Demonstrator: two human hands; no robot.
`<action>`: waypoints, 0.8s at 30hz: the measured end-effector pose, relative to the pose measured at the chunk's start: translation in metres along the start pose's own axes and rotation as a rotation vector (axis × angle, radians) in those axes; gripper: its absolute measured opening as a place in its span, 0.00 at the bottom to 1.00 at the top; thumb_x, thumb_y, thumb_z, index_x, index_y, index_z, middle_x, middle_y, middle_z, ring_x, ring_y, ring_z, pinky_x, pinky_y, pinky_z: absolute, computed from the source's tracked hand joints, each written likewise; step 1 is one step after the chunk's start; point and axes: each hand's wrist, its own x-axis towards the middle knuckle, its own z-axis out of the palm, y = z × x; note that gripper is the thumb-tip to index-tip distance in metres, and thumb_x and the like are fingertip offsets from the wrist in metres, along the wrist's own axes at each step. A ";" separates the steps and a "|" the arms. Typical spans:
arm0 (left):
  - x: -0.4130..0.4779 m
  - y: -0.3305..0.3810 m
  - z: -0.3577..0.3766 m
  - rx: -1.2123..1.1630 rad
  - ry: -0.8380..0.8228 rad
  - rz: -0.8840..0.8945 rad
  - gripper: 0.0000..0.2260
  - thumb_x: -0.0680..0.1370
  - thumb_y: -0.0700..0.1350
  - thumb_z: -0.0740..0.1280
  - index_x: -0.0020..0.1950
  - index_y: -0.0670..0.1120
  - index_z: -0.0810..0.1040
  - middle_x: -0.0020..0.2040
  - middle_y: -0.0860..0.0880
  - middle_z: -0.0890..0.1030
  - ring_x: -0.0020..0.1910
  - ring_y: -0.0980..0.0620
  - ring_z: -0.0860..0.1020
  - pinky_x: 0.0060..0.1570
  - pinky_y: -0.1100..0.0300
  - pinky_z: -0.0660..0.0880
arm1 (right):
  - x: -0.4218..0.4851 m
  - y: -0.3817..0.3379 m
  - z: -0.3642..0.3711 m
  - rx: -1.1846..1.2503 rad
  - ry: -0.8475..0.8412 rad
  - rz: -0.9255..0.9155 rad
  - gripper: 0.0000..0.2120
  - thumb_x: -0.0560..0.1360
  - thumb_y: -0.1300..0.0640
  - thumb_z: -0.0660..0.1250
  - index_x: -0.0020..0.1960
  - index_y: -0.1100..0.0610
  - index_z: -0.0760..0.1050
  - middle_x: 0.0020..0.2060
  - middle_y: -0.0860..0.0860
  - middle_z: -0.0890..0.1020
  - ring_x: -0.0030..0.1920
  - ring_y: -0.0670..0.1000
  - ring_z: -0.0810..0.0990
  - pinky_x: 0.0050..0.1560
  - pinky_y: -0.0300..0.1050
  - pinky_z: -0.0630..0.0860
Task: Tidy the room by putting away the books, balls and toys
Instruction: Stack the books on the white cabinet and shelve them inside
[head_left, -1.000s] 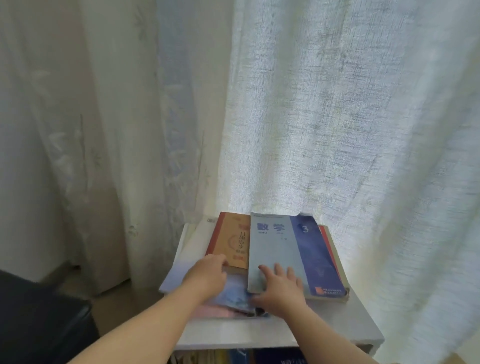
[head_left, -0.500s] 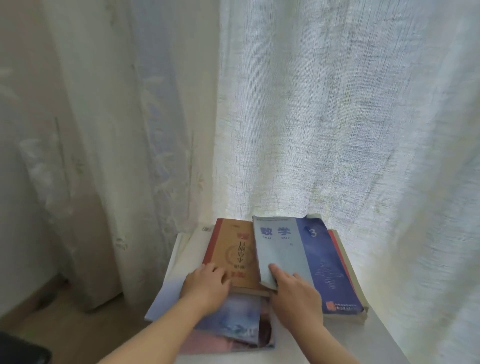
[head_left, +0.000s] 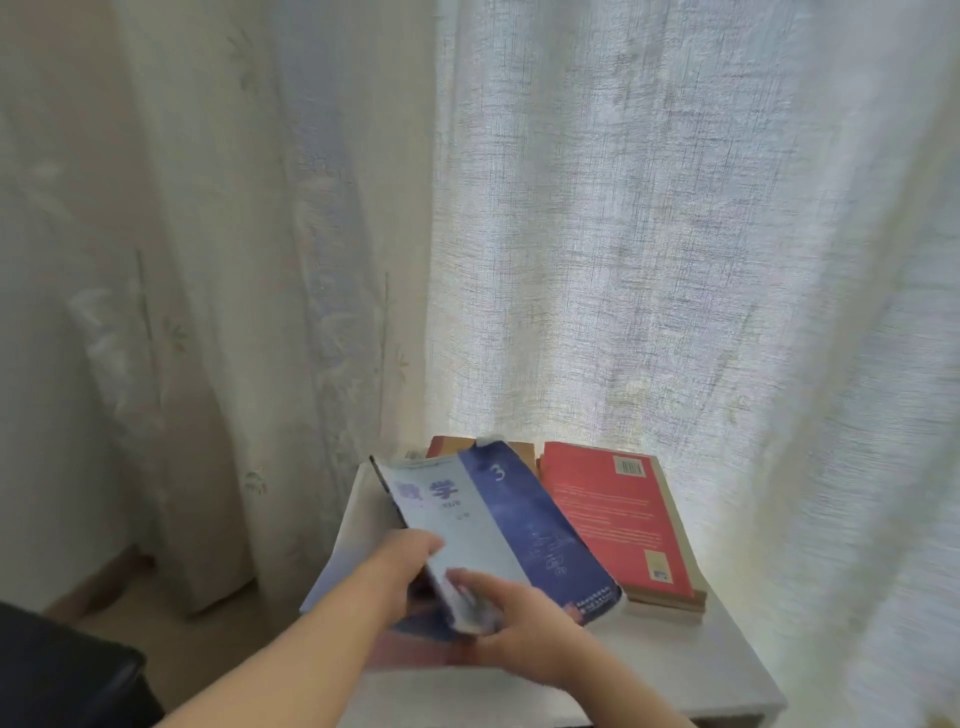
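A blue maths book (head_left: 498, 525) with a "3" on its cover is tilted up off the white table (head_left: 691, 660). My right hand (head_left: 524, 623) grips its near lower edge, and my left hand (head_left: 400, 566) holds its left side from beneath. A thick red book (head_left: 618, 514) lies flat to the right, its back cover up. A brown book (head_left: 452, 446) peeks out behind the maths book. Thin blurred books or magazines (head_left: 415, 649) lie under my hands.
Sheer white curtains (head_left: 649, 234) hang right behind the table, with a patterned cream curtain (head_left: 208, 260) to the left. A dark seat corner (head_left: 62, 675) shows at the bottom left, above a strip of wooden floor (head_left: 156, 618).
The maths book has been lifted off the red book and swung to the left, uncovering the red cover. Both hands have closed on it. The view has shifted closer.
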 end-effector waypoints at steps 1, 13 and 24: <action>0.004 -0.003 -0.008 0.068 0.037 -0.016 0.05 0.79 0.35 0.60 0.49 0.36 0.75 0.40 0.39 0.78 0.35 0.44 0.76 0.28 0.58 0.75 | 0.000 0.000 -0.002 -0.033 -0.047 -0.023 0.28 0.71 0.49 0.72 0.69 0.43 0.68 0.68 0.43 0.69 0.66 0.38 0.64 0.69 0.34 0.59; 0.021 -0.021 -0.027 0.273 0.340 0.382 0.09 0.76 0.38 0.62 0.53 0.49 0.73 0.46 0.45 0.79 0.44 0.44 0.76 0.41 0.58 0.72 | 0.002 0.058 -0.039 -0.446 0.282 0.511 0.28 0.79 0.38 0.48 0.76 0.44 0.49 0.77 0.49 0.50 0.76 0.57 0.44 0.75 0.57 0.46; 0.051 -0.030 -0.056 -0.108 0.175 0.116 0.12 0.78 0.36 0.62 0.61 0.40 0.74 0.48 0.39 0.79 0.43 0.39 0.78 0.42 0.50 0.76 | 0.013 0.066 -0.052 -0.498 0.261 0.542 0.32 0.76 0.35 0.52 0.76 0.45 0.48 0.77 0.48 0.49 0.76 0.57 0.47 0.74 0.59 0.47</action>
